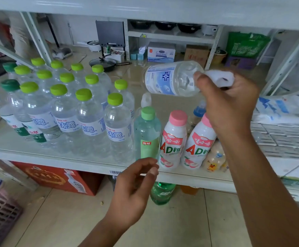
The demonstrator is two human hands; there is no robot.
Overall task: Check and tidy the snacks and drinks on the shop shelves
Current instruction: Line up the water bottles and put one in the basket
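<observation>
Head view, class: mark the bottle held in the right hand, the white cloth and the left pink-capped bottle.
held bottle (164,81), head view, on its blue-and-white label.
white cloth (220,78), head view, on its bunched middle.
left pink-capped bottle (178,118), head view, on its pink cap.

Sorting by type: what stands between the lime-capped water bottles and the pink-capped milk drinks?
In front, one pale green bottle with a green cap; head view.
</observation>
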